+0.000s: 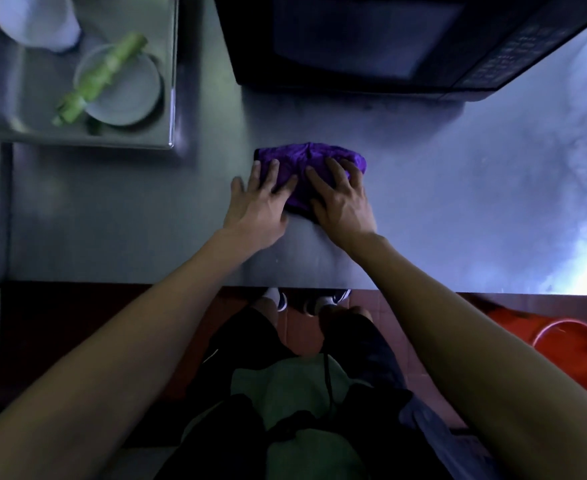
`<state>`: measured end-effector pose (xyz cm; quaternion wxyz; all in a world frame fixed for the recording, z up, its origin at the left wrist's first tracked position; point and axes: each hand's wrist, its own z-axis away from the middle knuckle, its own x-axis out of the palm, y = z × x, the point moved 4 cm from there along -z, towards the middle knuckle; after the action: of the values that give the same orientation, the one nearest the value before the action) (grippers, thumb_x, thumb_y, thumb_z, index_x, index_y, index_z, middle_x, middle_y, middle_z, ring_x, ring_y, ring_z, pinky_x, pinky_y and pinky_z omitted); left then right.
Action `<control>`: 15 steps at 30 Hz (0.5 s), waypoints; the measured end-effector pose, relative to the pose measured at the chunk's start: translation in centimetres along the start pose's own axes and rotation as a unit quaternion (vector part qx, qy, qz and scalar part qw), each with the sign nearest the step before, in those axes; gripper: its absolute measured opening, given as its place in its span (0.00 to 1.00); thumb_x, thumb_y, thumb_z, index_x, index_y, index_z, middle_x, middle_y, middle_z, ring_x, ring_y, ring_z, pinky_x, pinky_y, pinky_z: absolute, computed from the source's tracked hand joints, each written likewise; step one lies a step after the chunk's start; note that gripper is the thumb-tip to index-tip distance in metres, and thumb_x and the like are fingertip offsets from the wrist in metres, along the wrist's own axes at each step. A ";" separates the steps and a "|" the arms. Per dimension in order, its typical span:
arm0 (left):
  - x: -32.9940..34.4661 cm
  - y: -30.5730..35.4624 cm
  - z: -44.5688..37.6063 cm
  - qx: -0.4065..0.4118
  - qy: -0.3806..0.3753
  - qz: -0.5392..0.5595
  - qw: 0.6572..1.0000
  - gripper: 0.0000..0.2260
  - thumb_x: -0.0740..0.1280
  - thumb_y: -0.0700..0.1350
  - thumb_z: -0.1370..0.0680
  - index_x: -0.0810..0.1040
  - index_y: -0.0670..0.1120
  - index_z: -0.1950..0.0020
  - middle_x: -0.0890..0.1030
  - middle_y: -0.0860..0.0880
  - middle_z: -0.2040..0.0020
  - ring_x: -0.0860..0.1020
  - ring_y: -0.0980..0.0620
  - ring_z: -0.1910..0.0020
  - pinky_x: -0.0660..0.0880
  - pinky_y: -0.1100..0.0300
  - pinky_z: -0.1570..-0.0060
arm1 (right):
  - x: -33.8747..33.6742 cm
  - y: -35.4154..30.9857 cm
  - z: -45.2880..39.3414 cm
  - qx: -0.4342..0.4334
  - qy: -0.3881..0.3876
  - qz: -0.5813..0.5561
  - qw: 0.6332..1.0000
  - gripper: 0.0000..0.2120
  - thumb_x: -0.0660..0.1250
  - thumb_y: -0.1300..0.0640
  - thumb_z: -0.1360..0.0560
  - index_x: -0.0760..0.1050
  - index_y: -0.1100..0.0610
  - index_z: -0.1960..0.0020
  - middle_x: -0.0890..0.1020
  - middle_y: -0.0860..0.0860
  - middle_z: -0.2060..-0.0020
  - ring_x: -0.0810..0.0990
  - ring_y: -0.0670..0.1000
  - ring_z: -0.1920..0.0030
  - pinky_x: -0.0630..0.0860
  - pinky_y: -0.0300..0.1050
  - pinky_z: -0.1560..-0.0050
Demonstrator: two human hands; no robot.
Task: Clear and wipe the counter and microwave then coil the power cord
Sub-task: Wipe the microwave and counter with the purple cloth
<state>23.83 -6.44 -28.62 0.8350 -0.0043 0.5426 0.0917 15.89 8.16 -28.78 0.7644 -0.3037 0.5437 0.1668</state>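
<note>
- The left hand [262,197] lies flat, fingers spread and nearly straight, with its fingertips pressing on the left part of a crumpled purple cloth [306,168]; it grasps nothing.
- The right hand [340,199] lies beside it, fingers spread and slightly bent, pressing down on the right part of the same cloth without curling round it.
- The cloth sits on a dull grey stainless-steel counter [458,209], near the middle and just in front of the microwave.
- A black microwave oven with a dark glass door and a keypad on its right side [389,43] stands at the back of the counter, apart from the cloth.
- To the left, a steel sink basin [172,98] holds a white plastic cup [35,22], a pale round plate [125,88] and a light green stalk-like piece [101,77] lying across the plate.
- Below the counter edge, a round red bucket [569,355] stands on the reddish floor at the right.
- The person's bare forearms, dark shorts and white shoes fill the lower part of the view.
</note>
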 end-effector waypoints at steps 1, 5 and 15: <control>0.4 -0.3 0.9 -0.004 0.002 -0.001 1.000 0.31 0.60 0.53 0.20 0.53 0.54 0.19 0.48 0.42 0.18 0.48 0.36 0.21 0.58 0.37 0.30 | 0.2 -0.7 0.5 -0.004 -0.006 0.003 1.000 0.25 0.62 0.50 0.20 0.66 0.50 0.23 0.64 0.60 0.24 0.60 0.68 0.26 0.66 0.65 0.29; 2.1 -0.2 4.4 -0.034 0.004 0.017 0.999 0.31 0.61 0.53 0.21 0.55 0.53 0.19 0.49 0.42 0.18 0.49 0.35 0.21 0.57 0.37 0.30 | 1.1 -2.7 3.3 -0.023 -0.024 0.005 0.999 0.26 0.62 0.51 0.20 0.65 0.50 0.23 0.63 0.60 0.24 0.59 0.67 0.26 0.65 0.64 0.28; 5.8 5.1 12.5 -0.081 -0.001 0.054 0.995 0.30 0.61 0.50 0.23 0.59 0.53 0.21 0.53 0.41 0.19 0.51 0.36 0.21 0.58 0.39 0.29 | 4.0 -2.7 13.2 -0.053 0.010 -0.015 0.998 0.26 0.66 0.54 0.22 0.68 0.50 0.25 0.66 0.60 0.26 0.63 0.67 0.28 0.66 0.64 0.29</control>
<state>36.64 0.79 -28.27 0.8263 -0.0419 0.5318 0.1804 28.48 14.35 -28.79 0.7440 -0.3533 0.5375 0.1810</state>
